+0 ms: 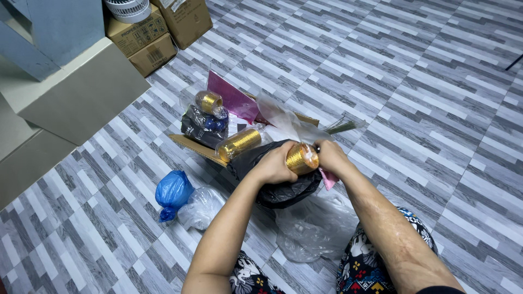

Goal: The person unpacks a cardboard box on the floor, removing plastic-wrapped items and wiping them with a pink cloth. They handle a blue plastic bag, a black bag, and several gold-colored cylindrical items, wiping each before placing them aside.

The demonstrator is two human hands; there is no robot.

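Your left hand (274,166) & right hand (328,155) both have a closed grip on the gold thread spool (301,158), held over the black plastic bag (286,190). Keep it level w/ fingers on the rims, clear of the clear bag (313,226).

Both forearms are bare from the elbow down to the left hand (271,166) and right hand (330,156); no rings, bracelets, watch or gloves are visible. A dark sleeve edge (439,290) shows at the right upper arm, at the frame's lower border. The legs are covered by dark patterned fabric (365,261) with white floral shapes and small red, yellow and blue motifs.
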